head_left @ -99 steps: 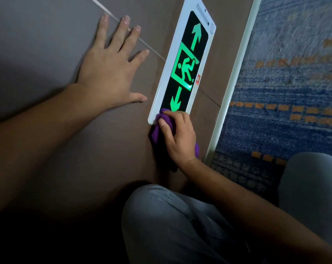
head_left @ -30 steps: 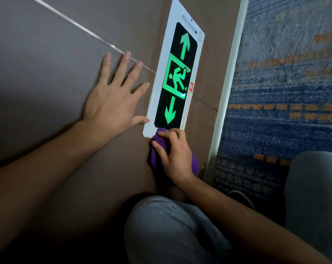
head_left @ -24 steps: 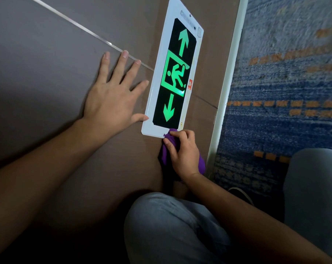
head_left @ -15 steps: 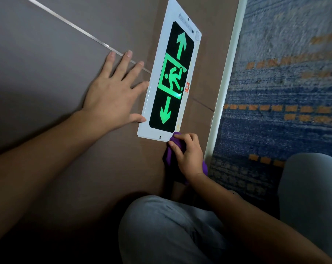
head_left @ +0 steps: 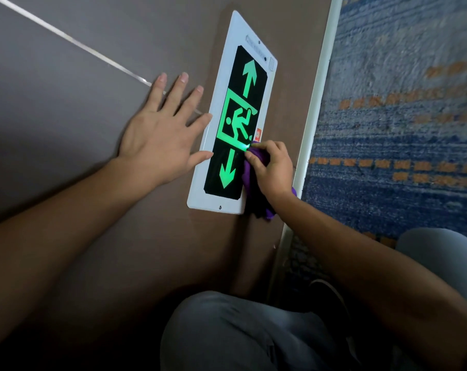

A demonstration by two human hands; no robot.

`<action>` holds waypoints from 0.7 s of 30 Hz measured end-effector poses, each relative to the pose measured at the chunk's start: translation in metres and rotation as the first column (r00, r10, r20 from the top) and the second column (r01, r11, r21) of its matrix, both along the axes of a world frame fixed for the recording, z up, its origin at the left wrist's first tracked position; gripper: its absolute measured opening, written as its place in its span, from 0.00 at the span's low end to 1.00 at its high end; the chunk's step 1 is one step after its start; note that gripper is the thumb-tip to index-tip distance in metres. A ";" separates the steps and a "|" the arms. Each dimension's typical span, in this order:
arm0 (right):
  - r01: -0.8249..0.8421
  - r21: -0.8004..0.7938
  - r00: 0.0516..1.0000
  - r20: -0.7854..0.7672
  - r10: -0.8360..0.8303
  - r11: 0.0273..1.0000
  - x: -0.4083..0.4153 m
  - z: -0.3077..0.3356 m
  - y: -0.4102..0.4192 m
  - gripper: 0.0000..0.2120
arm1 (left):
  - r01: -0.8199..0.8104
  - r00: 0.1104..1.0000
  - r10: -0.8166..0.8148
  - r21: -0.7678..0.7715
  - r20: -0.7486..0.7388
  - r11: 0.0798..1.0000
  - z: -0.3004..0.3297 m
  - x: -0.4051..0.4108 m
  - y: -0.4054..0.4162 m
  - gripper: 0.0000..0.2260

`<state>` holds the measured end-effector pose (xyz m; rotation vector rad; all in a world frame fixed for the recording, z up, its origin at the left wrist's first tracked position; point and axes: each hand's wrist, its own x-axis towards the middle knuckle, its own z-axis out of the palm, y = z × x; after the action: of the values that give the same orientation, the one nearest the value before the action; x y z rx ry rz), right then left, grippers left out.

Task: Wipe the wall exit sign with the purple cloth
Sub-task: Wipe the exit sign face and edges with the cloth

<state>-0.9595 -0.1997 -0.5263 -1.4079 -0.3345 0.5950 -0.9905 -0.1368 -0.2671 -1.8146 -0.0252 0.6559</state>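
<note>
The exit sign [head_left: 237, 103] is a white-framed black panel with glowing green arrows and a running figure, fixed low on the brown wall. My right hand [head_left: 272, 170] grips the bunched purple cloth [head_left: 249, 172] and presses it against the sign's right edge, beside the lower arrow. Part of the cloth hangs below my wrist past the sign's bottom corner. My left hand [head_left: 162, 129] lies flat on the wall with fingers spread, its thumb and forefinger touching the sign's left frame.
A white skirting strip [head_left: 315, 124] runs along the wall's base beside blue carpet [head_left: 403, 129] with orange dashes. A thin metal seam [head_left: 66, 38] crosses the wall panels. My knees in grey trousers [head_left: 240, 333] sit close below the sign.
My right hand has carried the cloth from below the sign's bottom corner up onto its right side, level with the lower arrow. The left hand stays flat on the wall.
</note>
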 end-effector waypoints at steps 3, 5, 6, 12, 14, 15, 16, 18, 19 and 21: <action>0.013 -0.019 0.999 -0.032 -0.014 1.000 0.015 0.004 0.008 0.10 | -0.007 1.000 0.007 -0.010 0.012 1.000 -0.002 0.007 0.003 0.38; 0.018 -0.018 0.998 -0.063 -0.020 1.000 0.013 0.006 0.008 0.12 | -0.005 1.000 0.005 -0.017 0.021 1.000 -0.002 0.007 0.005 0.37; 0.017 -0.011 0.997 -0.074 -0.018 1.000 0.008 0.007 0.005 0.13 | -0.001 1.000 0.001 -0.016 0.023 1.000 -0.003 0.006 0.006 0.37; -0.101 -0.031 0.995 0.000 0.101 0.994 -0.050 0.008 -0.034 0.19 | 0.012 0.999 -0.012 0.000 0.044 1.000 -0.010 0.017 0.009 0.38; -0.134 -0.042 0.991 -0.001 0.134 0.990 -0.071 0.008 -0.045 0.20 | 0.006 0.998 -0.005 -0.004 0.065 1.000 -0.011 0.024 0.010 0.38; -0.132 -0.040 0.991 -0.006 0.132 0.990 -0.077 0.007 -0.048 0.20 | -0.004 0.997 0.004 -0.006 0.071 1.000 -0.011 0.027 0.010 0.39; -0.126 -0.035 0.992 -0.012 0.126 0.991 -0.081 0.006 -0.050 0.19 | -0.012 0.997 0.012 -0.005 0.073 1.000 -0.011 0.029 0.010 0.39; -0.122 -0.028 0.992 -0.023 0.121 0.992 -0.080 0.006 -0.050 0.18 | -0.025 0.997 0.025 -0.001 0.080 1.000 -0.010 0.032 0.011 0.41; -0.115 -0.029 0.993 -0.021 0.115 0.993 -0.078 0.006 -0.048 0.17 | -0.032 0.995 0.032 0.001 0.091 0.999 -0.009 0.033 0.012 0.41; -0.086 -0.029 0.996 -0.022 0.085 0.996 -0.070 0.006 -0.042 0.16 | -0.044 0.992 0.042 0.018 0.123 0.999 -0.009 0.035 0.012 0.42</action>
<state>-1.0296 -0.2418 -0.5202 -1.4201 -0.3718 0.6871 -0.9554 -0.1247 -0.2764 -1.8361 -0.1531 0.5715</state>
